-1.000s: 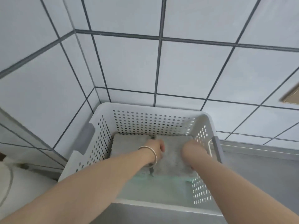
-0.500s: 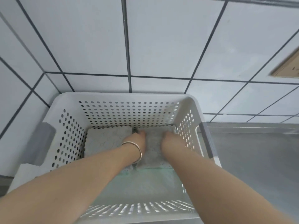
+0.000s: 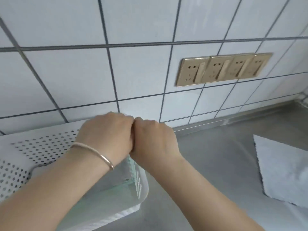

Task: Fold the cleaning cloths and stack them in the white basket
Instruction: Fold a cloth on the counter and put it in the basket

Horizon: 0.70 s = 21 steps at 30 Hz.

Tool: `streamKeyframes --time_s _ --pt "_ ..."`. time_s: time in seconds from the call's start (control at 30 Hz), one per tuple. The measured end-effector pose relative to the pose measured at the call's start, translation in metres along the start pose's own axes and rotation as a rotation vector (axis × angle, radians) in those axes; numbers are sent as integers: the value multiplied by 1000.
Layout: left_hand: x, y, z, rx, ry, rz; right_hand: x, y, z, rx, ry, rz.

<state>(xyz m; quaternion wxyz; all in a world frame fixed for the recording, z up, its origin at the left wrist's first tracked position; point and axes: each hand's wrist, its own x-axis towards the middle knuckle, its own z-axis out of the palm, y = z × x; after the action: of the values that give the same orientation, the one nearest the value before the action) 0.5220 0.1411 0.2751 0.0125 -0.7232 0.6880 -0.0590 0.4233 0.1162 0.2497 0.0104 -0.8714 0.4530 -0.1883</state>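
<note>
Head view: both hands, left [image 3: 106,137] & right [image 3: 155,140], curled, apparently empty; pale grey cloth [image 3: 283,170] on steel tabletop [image 3: 216,164] looks soft, light — pinch corners.

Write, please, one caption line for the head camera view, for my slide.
Both hands, left hand and right hand, meet above the white basket; one cloth waits on the steel counter.

We see left hand [image 3: 106,137] and right hand [image 3: 155,140] knuckle to knuckle at frame centre, fingers curled, above white basket [image 3: 40,147] at lower left. Unfolded cloth [image 3: 283,170] on table [image 3: 216,157] at right; sockets [image 3: 223,69] upper right.
</note>
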Motion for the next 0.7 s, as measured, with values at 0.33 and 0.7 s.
streamKeyframes --time_s 0.33,0.7 --pt "-24 233 63 -511 270 356 -186 194 2 82 270 294" --pt "7 469 211 -306 -77 554 -386 472 28 -145 -98 546"
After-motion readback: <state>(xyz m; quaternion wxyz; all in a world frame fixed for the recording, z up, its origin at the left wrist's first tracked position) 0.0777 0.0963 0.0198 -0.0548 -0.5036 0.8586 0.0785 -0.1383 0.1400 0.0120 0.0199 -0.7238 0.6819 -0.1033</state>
